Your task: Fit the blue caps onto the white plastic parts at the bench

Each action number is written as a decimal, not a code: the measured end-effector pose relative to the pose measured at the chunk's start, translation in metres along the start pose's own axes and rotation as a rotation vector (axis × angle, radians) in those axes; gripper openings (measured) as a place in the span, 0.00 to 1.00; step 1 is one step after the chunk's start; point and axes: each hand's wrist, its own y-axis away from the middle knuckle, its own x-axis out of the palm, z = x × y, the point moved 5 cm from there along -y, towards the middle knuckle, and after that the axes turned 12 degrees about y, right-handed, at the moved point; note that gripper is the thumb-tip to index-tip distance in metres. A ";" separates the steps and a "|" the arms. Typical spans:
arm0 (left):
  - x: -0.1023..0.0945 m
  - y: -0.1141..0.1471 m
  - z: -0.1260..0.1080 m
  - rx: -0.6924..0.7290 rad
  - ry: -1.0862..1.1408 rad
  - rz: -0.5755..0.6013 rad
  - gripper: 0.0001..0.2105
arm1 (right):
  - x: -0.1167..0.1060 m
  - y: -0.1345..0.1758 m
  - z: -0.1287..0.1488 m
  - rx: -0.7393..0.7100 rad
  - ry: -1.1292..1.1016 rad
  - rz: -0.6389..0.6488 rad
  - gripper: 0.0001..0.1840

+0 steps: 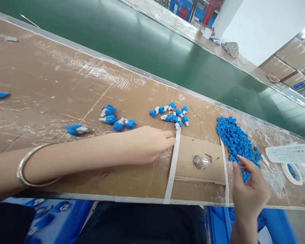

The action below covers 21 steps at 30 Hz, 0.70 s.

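Note:
My left hand [155, 144] is over the table beside a white tape strip [173, 166], its back turned up. Its fingers are curled together, and whatever they hold is hidden. My right hand [251, 193] is at the near edge of a heap of small blue pieces [235, 135]. Its thumb and fingers are curved, with a gap between them. Between my hands lies a cardboard sheet [188, 159] with a small clear, rounded object [202, 161] on it. Beyond my left hand sits a cluster of blue-and-grey small parts [174, 117].
More blue-and-grey parts [118, 120] lie to the left. A tape roll [292, 174], a thin white stick [267, 163] and a clear plastic piece [292, 153] are at the right. A green belt [142, 44] runs behind. Blue bins [279, 223] stand below the table edge.

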 end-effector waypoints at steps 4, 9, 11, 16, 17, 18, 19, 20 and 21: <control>-0.011 0.003 0.036 -0.166 -0.377 0.008 0.14 | 0.015 -0.019 -0.068 -0.151 0.230 0.189 0.25; -0.026 0.003 0.046 -0.229 -0.476 -0.045 0.10 | 0.034 -0.017 -0.087 -0.298 0.259 0.278 0.26; -0.028 -0.001 0.045 -0.216 -0.482 -0.080 0.10 | 0.041 -0.016 -0.086 -0.341 0.280 0.285 0.24; -0.026 -0.008 0.047 -0.224 -0.424 -0.160 0.11 | 0.049 -0.014 -0.092 -0.463 0.297 0.324 0.20; -0.025 -0.010 0.048 -0.219 -0.402 -0.184 0.10 | 0.049 -0.014 -0.094 -0.489 0.297 0.332 0.20; -0.025 -0.011 0.050 -0.209 -0.380 -0.212 0.10 | 0.048 -0.013 -0.095 -0.520 0.302 0.332 0.19; -0.023 -0.013 0.052 -0.196 -0.354 -0.243 0.10 | 0.046 -0.011 -0.096 -0.558 0.310 0.322 0.19; -0.022 -0.016 0.053 -0.175 -0.325 -0.274 0.10 | 0.045 -0.010 -0.095 -0.595 0.321 0.306 0.19; -0.020 -0.018 0.055 -0.148 -0.299 -0.301 0.10 | 0.043 -0.008 -0.095 -0.623 0.333 0.282 0.19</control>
